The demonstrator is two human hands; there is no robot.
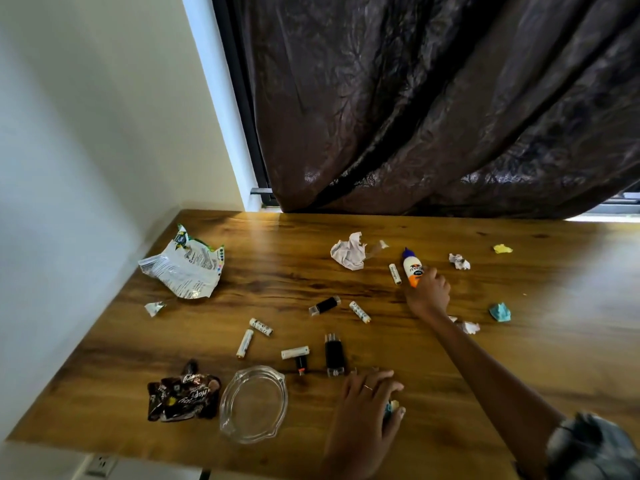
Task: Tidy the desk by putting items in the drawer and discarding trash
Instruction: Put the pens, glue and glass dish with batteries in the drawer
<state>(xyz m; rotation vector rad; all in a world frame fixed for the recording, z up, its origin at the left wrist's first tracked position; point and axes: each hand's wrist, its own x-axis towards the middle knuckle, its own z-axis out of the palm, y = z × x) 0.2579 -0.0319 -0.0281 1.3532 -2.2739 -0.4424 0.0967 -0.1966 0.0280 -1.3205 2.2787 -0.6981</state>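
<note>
left hand [367, 403] lay nearest, on the desk [519, 341] at its near edge, fingers curled over a small blue-and-white scrap [393, 407] pinched under the thumb. just beyond its fingertips: a black usb stick [334, 355], long axis pointing away from them, and a white battery [295, 352] lying crosswise. left of the fingers sat a glass ashtray [254, 403], then a dark wrapper [181, 393].

right hand [429, 294] was stretched farther out, fingers curled at the orange base of the glue bottle [412, 268]. contact at the base looked likely, but whether they actually gripped it i could not tell (knuckles hid the fingertips). the bottle lay directly ahead of those fingers, long axis running away from them, blue cap farthest. judgement: right hand was the one placed for it; left was well apart.

beside the bottle on the fingers' left, a second battery [394, 274] lay parallel, risk of a nudge. beyond, crumpled white paper [349, 251]. drawer not in view.
</note>
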